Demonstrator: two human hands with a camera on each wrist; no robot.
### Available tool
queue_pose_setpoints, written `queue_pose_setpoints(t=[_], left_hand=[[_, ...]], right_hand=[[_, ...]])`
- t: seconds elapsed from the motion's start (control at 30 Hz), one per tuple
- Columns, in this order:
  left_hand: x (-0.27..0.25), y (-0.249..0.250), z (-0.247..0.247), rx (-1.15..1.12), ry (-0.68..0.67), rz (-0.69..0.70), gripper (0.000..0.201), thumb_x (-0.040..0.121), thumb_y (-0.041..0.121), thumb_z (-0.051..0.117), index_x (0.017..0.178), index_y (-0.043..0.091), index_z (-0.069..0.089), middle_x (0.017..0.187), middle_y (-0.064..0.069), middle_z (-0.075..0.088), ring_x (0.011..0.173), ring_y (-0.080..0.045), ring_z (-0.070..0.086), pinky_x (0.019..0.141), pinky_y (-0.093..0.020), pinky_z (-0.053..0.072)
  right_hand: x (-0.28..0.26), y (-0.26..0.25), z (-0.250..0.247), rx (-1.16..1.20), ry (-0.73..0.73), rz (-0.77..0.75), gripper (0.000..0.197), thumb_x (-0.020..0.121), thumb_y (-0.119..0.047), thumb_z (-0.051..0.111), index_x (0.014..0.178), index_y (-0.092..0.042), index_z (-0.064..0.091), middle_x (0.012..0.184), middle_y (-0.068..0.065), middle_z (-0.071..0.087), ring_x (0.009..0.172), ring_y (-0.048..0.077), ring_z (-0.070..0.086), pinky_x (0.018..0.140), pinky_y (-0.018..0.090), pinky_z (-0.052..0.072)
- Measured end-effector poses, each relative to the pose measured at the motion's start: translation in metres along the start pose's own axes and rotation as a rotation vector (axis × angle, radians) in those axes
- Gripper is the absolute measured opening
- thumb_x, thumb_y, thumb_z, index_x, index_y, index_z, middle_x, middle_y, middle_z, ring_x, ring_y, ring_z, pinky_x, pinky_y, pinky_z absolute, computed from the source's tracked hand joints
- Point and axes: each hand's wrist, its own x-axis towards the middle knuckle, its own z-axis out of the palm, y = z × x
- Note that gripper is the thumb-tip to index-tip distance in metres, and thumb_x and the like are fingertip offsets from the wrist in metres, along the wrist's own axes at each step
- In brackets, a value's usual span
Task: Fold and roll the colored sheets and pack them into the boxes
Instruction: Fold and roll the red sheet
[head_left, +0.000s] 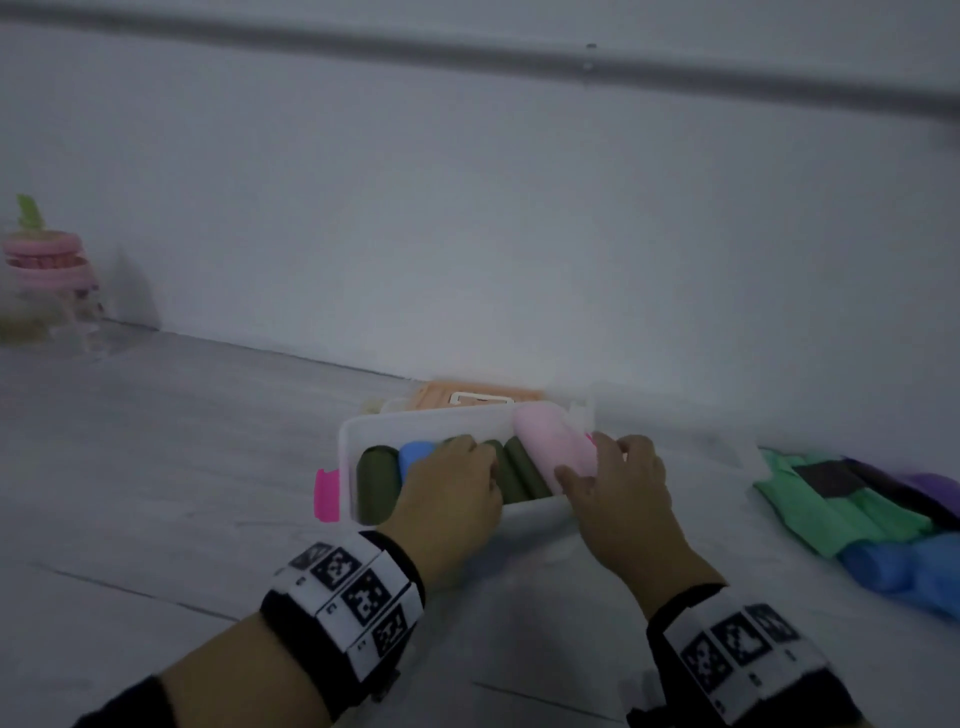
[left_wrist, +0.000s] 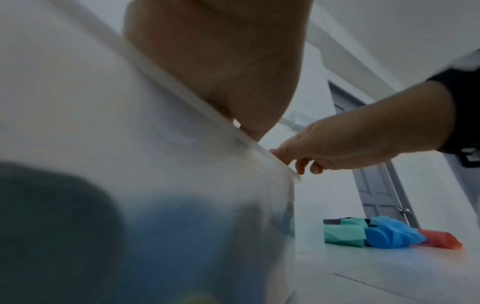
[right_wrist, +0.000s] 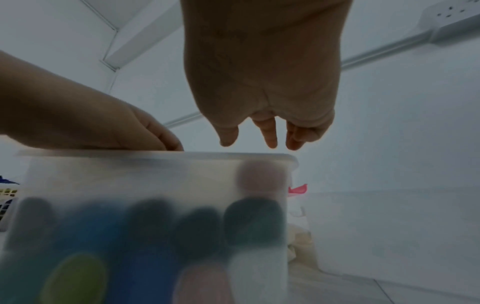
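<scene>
A translucent white box (head_left: 415, 421) stands on the pale floor and holds several rolled sheets. These include dark green rolls (head_left: 376, 478), a blue roll (head_left: 415, 454) and a pink roll (head_left: 550, 441) lying on top at its right end. My left hand (head_left: 452, 483) reaches down into the middle of the box, fingers resting on the rolls and their tips hidden. My right hand (head_left: 613, 483) is at the box's right end, thumb and relaxed fingers touching the pink roll. In the right wrist view its fingers (right_wrist: 270, 133) hang straight above the rim (right_wrist: 155, 154).
Loose sheets lie on the floor to the right: green (head_left: 831, 514), blue (head_left: 909, 566) and purple (head_left: 930, 488). A second box with an orange lid (head_left: 478, 397) sits behind, against the white wall. A pink latch (head_left: 327, 493) sticks out at the left. A pink-capped bottle (head_left: 47, 275) stands far left.
</scene>
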Motion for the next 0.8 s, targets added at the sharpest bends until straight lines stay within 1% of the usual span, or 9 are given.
queue_pose_setpoints(t=[0.07,0.17,0.27,0.33,0.43,0.57,0.63,0.7,0.8], left_hand=[[-0.002,0.021,0.002,0.052,0.103,0.067,0.021,0.093,0.025,0.041,0.104,0.017,0.057,0.108,0.0,0.052,0.095,-0.018,0.05,0.087,-0.037,0.045],[0.0,0.064,0.009,-0.037,0.164,0.15,0.022,0.092,0.028,0.045,0.106,0.02,0.059,0.109,0.003,0.052,0.096,-0.016,0.05,0.088,-0.035,0.046],[0.002,0.115,0.026,-0.126,0.189,0.217,0.022,0.092,0.03,0.046,0.106,0.02,0.059,0.109,0.005,0.052,0.097,-0.013,0.05,0.087,-0.031,0.049],[0.006,0.149,0.043,-0.148,0.157,0.245,0.021,0.091,0.031,0.046,0.104,0.02,0.059,0.108,0.005,0.052,0.097,-0.012,0.05,0.086,-0.032,0.048],[0.02,0.195,0.078,-0.082,0.001,0.247,0.027,0.092,0.034,0.044,0.111,0.019,0.057,0.114,0.001,0.05,0.103,-0.018,0.047,0.09,-0.035,0.044],[0.035,0.249,0.13,0.078,-0.373,0.181,0.039,0.093,0.04,0.044,0.125,0.018,0.048,0.129,-0.006,0.042,0.117,-0.026,0.041,0.096,-0.038,0.036],[0.04,0.273,0.152,0.128,-0.534,0.14,0.05,0.091,0.041,0.049,0.134,0.017,0.042,0.135,-0.008,0.038,0.123,-0.028,0.038,0.1,-0.039,0.037],[0.044,0.295,0.167,0.161,-0.653,0.119,0.065,0.088,0.047,0.057,0.14,0.014,0.037,0.14,-0.01,0.037,0.126,-0.029,0.04,0.102,-0.039,0.039],[0.046,0.322,0.18,0.278,-0.801,0.113,0.082,0.083,0.054,0.062,0.144,0.008,0.032,0.145,-0.014,0.038,0.133,-0.03,0.036,0.107,-0.04,0.037]], right_hand=[[-0.007,0.01,-0.005,0.096,0.065,-0.026,0.058,0.094,-0.044,0.047,0.143,-0.015,0.033,0.136,0.009,0.032,0.123,0.024,0.032,0.1,0.034,0.033],[-0.016,0.038,-0.012,0.194,0.146,-0.033,0.054,0.095,-0.041,0.045,0.141,-0.014,0.036,0.136,0.008,0.036,0.125,0.023,0.035,0.103,0.035,0.031],[-0.025,0.082,-0.023,0.204,0.143,0.065,0.052,0.096,-0.041,0.045,0.14,-0.016,0.037,0.138,0.007,0.036,0.127,0.022,0.035,0.105,0.037,0.031],[-0.029,0.12,-0.034,0.206,0.14,0.136,0.052,0.096,-0.042,0.045,0.14,-0.016,0.038,0.138,0.007,0.037,0.128,0.022,0.035,0.106,0.037,0.03],[-0.035,0.184,-0.058,0.188,0.149,0.227,0.05,0.096,-0.04,0.045,0.138,-0.013,0.04,0.136,0.009,0.04,0.126,0.023,0.037,0.105,0.036,0.03],[-0.043,0.267,-0.084,0.117,0.078,0.338,0.046,0.094,-0.032,0.052,0.133,-0.009,0.045,0.13,0.014,0.044,0.121,0.027,0.04,0.101,0.036,0.033],[-0.045,0.306,-0.095,0.07,0.043,0.374,0.048,0.09,-0.023,0.058,0.133,-0.006,0.045,0.129,0.017,0.045,0.119,0.031,0.043,0.099,0.036,0.034],[-0.045,0.342,-0.107,0.003,0.026,0.427,0.049,0.086,-0.018,0.06,0.132,-0.006,0.046,0.128,0.019,0.046,0.117,0.035,0.045,0.097,0.037,0.036],[-0.04,0.389,-0.119,-0.099,0.008,0.516,0.042,0.087,-0.022,0.058,0.125,-0.008,0.049,0.128,0.019,0.043,0.113,0.038,0.045,0.095,0.041,0.037]])
